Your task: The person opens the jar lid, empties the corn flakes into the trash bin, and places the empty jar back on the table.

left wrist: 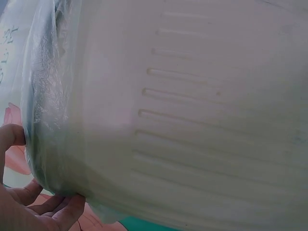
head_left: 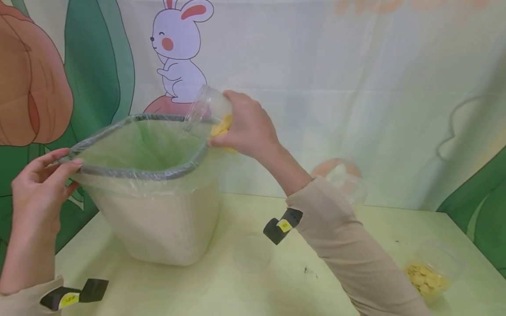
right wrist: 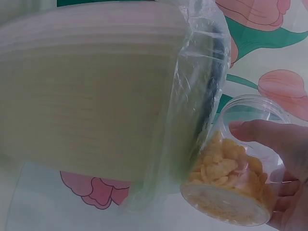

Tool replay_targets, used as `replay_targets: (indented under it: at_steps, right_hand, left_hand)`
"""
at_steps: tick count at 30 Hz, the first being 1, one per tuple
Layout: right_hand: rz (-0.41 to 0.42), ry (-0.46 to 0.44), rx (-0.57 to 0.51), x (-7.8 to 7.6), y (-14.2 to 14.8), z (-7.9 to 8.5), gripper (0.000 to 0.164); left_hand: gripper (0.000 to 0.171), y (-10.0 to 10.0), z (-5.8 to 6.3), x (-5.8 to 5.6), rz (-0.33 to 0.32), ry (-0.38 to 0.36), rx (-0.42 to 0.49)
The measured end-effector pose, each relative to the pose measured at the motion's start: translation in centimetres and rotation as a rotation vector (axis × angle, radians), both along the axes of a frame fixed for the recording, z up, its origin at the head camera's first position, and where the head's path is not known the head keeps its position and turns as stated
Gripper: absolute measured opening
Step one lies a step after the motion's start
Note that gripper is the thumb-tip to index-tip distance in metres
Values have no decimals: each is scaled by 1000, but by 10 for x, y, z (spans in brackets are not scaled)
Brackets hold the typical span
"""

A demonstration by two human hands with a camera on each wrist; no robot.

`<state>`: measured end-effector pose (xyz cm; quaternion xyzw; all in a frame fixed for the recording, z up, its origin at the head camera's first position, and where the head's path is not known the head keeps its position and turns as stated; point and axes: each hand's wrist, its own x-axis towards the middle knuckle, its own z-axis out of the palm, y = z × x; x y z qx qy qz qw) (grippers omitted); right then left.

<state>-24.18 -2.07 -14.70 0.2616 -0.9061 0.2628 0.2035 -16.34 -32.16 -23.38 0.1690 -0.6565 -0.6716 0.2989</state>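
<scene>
A pale trash bin (head_left: 154, 224) with a grey rim (head_left: 174, 173) stands on the table, lined with a clear plastic bag (right wrist: 185, 91). My left hand (head_left: 41, 184) grips the rim at the bin's left corner, thumb and fingers on the bag-covered edge. My right hand (head_left: 253, 127) holds a clear plastic jar (head_left: 201, 105) at the right side of the rim. The jar is tilted, its mouth toward the bin's opening. Yellow flakes (right wrist: 226, 166) lie inside the jar, near its base. The bottom of the bin's inside is hidden.
A second clear jar (head_left: 446, 259) of yellow flakes stands at the table's right. A round clear lid (head_left: 253, 253) lies right of the bin. Another clear plastic piece (head_left: 349, 186) sits near the back, partly behind the right sleeve. A printed cloth (head_left: 316, 52) hangs behind.
</scene>
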Motion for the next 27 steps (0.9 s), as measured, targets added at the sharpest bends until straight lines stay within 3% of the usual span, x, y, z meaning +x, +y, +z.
replay_targets:
  at_steps: [7, 16, 27]
  right_hand:
    - [-26, 34, 102, -1, -5, 5, 88]
    - [-88, 41, 265, 3, -15, 12, 92]
    - [-100, 130, 369, 10, -24, 14, 89]
  left_hand:
    - [34, 6, 4, 3, -9, 13, 21]
    - [35, 5, 3, 3, -6, 21, 44]
    - [31, 3, 3, 2, 10, 36, 91]
